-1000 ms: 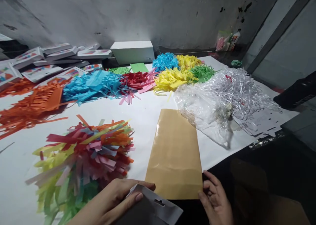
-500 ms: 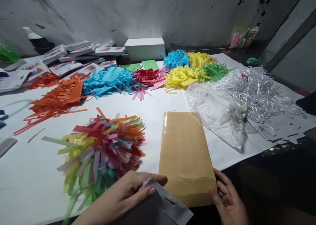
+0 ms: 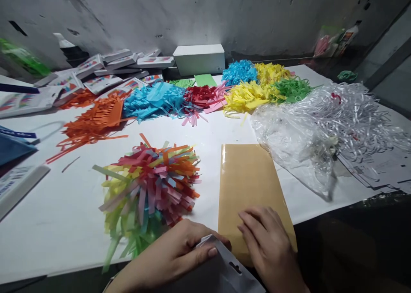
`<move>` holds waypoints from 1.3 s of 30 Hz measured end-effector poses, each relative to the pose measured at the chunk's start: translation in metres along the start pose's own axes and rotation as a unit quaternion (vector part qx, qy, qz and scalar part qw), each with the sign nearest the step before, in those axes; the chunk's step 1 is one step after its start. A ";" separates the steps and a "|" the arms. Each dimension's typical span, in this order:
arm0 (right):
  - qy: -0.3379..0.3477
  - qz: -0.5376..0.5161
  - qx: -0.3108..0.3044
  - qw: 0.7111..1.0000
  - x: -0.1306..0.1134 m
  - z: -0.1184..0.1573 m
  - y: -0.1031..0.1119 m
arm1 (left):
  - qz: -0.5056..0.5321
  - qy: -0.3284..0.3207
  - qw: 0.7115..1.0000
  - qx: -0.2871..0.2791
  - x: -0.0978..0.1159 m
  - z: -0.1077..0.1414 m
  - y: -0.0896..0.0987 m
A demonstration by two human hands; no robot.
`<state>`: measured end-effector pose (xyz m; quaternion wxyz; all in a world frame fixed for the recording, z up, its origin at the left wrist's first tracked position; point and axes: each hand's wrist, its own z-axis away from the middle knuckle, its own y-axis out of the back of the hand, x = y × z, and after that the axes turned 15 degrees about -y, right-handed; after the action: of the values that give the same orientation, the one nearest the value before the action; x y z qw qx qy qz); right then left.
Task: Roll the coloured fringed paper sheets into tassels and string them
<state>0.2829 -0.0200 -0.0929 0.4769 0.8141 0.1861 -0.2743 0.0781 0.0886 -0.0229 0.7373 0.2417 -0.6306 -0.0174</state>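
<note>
My left hand [image 3: 192, 246] is closed on a white hang-tab box [image 3: 224, 269], the thumb on its near face and the fingers behind. A slot shows in its flap; the lower part is cut off by the picture's edge. On the table's front edge lies a glossy tan sheet [image 3: 250, 173], perhaps an envelope. My right hand [image 3: 269, 241] rests on its lower part, fingers extended and slightly bent, holding nothing. Left of the sheet, close to my left hand, spreads a tassel bunch of many-coloured paper strips [image 3: 154, 181].
Fringed paper lies along the back in orange [image 3: 96, 117], blue [image 3: 157, 98] and yellow [image 3: 247, 95]. On the right are a clear plastic bag [image 3: 289, 139] and white ribbon strands [image 3: 349, 117]. Printed boxes [image 3: 99, 84] and a white carton [image 3: 199, 59] stand by the wall.
My right hand has moved from the tan sheet's right edge to the top of its lower part. The left hand keeps hold of the white box. The view has shifted left.
</note>
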 end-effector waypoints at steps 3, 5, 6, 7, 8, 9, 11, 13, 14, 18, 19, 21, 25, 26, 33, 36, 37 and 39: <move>-0.020 0.017 -0.061 0.998 -0.005 -0.013 -0.011 | 0.012 -0.016 1.000 -0.001 0.004 0.008 0.004; -0.020 0.019 -0.070 0.997 -0.002 -0.013 -0.012 | 0.031 -0.014 0.999 0.021 0.001 0.016 0.009; -0.017 0.016 -0.072 0.997 0.001 -0.012 -0.012 | 0.044 -0.006 0.998 0.034 -0.002 0.019 0.012; -0.015 0.013 -0.072 0.997 0.003 -0.009 -0.011 | 0.057 0.006 0.997 0.047 -0.006 0.022 0.014; -0.013 0.010 -0.071 0.997 0.005 -0.007 -0.010 | 0.070 0.020 0.996 0.056 -0.010 0.024 0.016; -0.012 0.007 -0.068 0.998 0.006 -0.005 -0.010 | 0.081 0.029 0.995 0.059 -0.013 0.025 0.017; -0.016 0.003 -0.051 0.999 0.007 -0.003 -0.010 | 0.112 0.030 0.992 0.056 -0.019 0.023 0.017; -0.022 0.001 -0.028 0.999 0.005 -0.002 -0.011 | 0.162 0.005 0.986 0.037 -0.022 0.018 0.014; -0.026 0.000 -0.020 0.999 0.004 -0.003 -0.012 | 0.189 -0.008 0.982 0.027 -0.023 0.016 0.012; -0.023 0.005 -0.025 0.999 0.000 -0.005 -0.006 | 0.240 -0.017 0.971 0.015 -0.025 0.009 0.004; -0.009 0.014 -0.041 0.999 -0.001 -0.005 -0.004 | 0.239 -0.014 0.971 0.019 -0.024 0.010 0.003; 0.032 0.038 -0.069 0.996 -0.001 -0.003 -0.001 | 0.233 -0.013 0.972 0.029 -0.023 0.012 0.003; 0.069 0.053 -0.038 0.995 0.002 0.003 -0.001 | 0.173 0.026 0.985 0.006 -0.017 0.021 0.005; 0.069 0.052 -0.028 0.996 0.004 0.005 -0.001 | 0.149 0.042 0.988 -0.004 -0.015 0.023 0.005; 0.122 -0.045 0.005 0.992 0.006 0.001 0.018 | 0.116 0.006 0.993 0.001 -0.005 0.021 0.002; 0.117 -0.014 0.010 0.993 0.005 0.004 0.017 | 0.122 -0.017 0.992 -0.002 -0.004 0.015 0.000; 0.108 0.017 0.007 0.994 0.006 0.006 0.015 | 0.124 -0.014 0.992 0.000 -0.005 0.013 -0.001; 0.106 0.079 0.006 0.991 0.010 0.012 0.009 | 0.127 0.001 0.992 0.006 -0.006 0.012 -0.002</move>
<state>0.2923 -0.0345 -0.0973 0.4695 0.8536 0.1692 -0.1496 0.0666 0.0849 -0.0287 0.7330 0.1640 -0.6553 0.0799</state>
